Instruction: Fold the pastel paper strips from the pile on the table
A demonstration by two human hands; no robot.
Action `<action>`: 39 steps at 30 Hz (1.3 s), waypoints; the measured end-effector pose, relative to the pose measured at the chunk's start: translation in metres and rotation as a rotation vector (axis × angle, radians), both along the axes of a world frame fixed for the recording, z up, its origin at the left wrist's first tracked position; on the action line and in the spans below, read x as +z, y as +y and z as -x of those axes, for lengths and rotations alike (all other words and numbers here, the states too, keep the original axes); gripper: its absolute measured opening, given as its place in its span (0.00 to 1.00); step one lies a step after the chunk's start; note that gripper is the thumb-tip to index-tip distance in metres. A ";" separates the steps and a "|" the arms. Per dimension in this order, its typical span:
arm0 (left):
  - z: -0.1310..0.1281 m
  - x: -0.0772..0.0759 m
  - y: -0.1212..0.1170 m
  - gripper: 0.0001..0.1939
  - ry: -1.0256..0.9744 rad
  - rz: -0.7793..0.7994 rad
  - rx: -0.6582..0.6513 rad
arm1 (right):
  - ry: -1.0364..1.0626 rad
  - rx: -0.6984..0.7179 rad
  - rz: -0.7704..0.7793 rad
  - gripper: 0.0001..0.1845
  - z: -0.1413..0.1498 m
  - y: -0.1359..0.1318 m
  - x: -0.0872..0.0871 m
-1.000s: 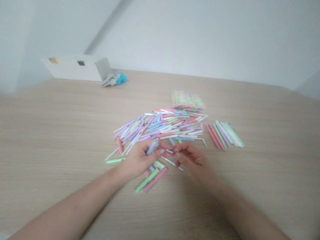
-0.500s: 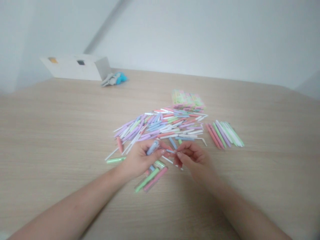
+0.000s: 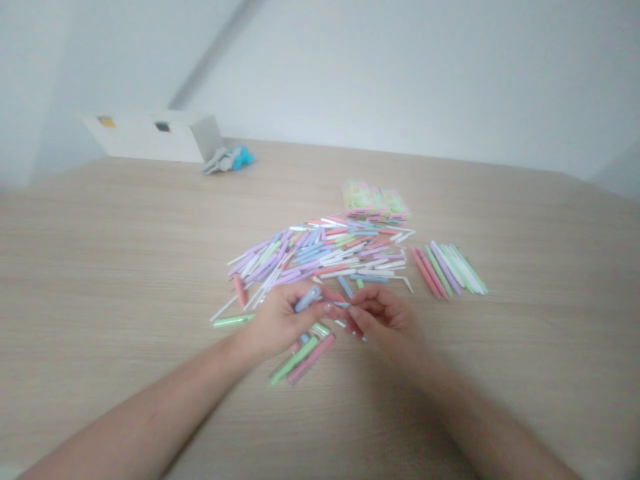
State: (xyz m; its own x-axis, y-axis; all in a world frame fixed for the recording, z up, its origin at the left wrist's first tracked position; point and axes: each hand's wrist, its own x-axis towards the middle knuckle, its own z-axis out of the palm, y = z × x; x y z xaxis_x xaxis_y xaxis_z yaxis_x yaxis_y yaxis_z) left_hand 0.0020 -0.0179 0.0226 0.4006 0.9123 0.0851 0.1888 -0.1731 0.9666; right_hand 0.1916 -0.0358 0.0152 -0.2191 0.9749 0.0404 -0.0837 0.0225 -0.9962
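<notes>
My left hand is closed round a light blue pen-like tube, whose rounded end pokes up beside the thumb. A thin light blue stick spans the small gap between my two hands, its ends hidden by fingertips. My right hand pinches that stick between thumb and forefinger. Just beyond my hands lies a heap of pastel tubes and thin white sticks, some sticks bent at the end. Under my left hand rest a green tube and a pink tube, with others partly covered.
A row of pink, green, purple and white tubes lies to the right. Behind the heap is a stack of small green-and-pink packets. At the back left stand a white box and a crumpled grey-and-blue item.
My right hand has shifted very slightly left, closer to my left hand. Both hands keep their grip, and the things on the table stay put.
</notes>
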 end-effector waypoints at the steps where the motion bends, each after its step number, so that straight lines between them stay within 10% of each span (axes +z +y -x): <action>1: -0.001 0.001 0.000 0.12 -0.007 -0.041 -0.007 | -0.007 0.002 -0.005 0.09 0.000 0.000 -0.001; 25: 0.000 -0.006 0.004 0.10 0.062 -0.088 -0.069 | -0.453 0.182 -0.249 0.07 -0.003 -0.007 -0.007; 39: 0.001 -0.002 0.004 0.14 -0.061 0.080 -0.177 | -0.050 0.147 0.018 0.12 -0.003 0.002 -0.020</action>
State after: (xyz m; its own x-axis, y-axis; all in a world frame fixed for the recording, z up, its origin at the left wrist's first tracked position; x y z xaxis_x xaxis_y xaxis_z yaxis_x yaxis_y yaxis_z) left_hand 0.0014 -0.0135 0.0210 0.5513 0.8331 0.0444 0.1033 -0.1210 0.9873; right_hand 0.1946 -0.0333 -0.0043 -0.3612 0.9324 0.0089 -0.0354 -0.0042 -0.9994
